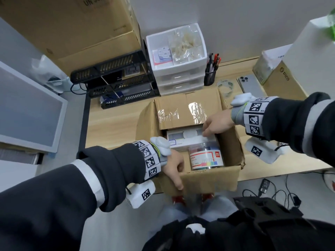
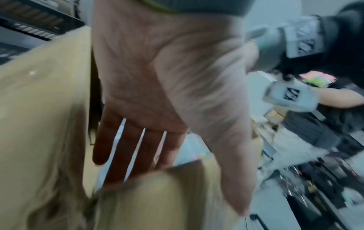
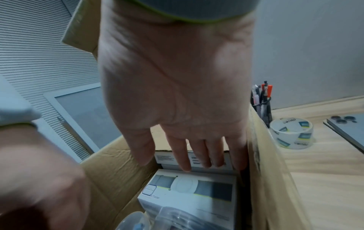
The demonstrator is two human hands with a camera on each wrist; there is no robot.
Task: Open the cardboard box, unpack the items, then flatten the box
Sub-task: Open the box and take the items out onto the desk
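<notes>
The open cardboard box (image 1: 208, 180) (image 3: 110, 175) stands on the wooden desk (image 1: 112, 124) at its near edge, flaps up. Inside lie a white product box (image 1: 184, 136) (image 3: 187, 191) and a clear jar (image 1: 206, 158) (image 3: 169, 217) with a colourful label. A second white box (image 3: 173, 157) stands behind them. My left hand (image 1: 178, 171) (image 2: 161, 155) straddles the near left wall, straight fingers inside, thumb down the outside. My right hand (image 1: 210, 129) (image 3: 189, 165) reaches in from the far right, straight fingertips at the white boxes' far edge.
A tape roll (image 1: 225, 86) (image 3: 291, 133), a phone (image 1: 251, 86) and a pen cup (image 1: 210, 75) sit behind the box on the right. A white drawer unit (image 1: 177, 69) and black mesh trays (image 1: 116, 82) stand at the back. Another brown carton (image 1: 282, 80) is far right.
</notes>
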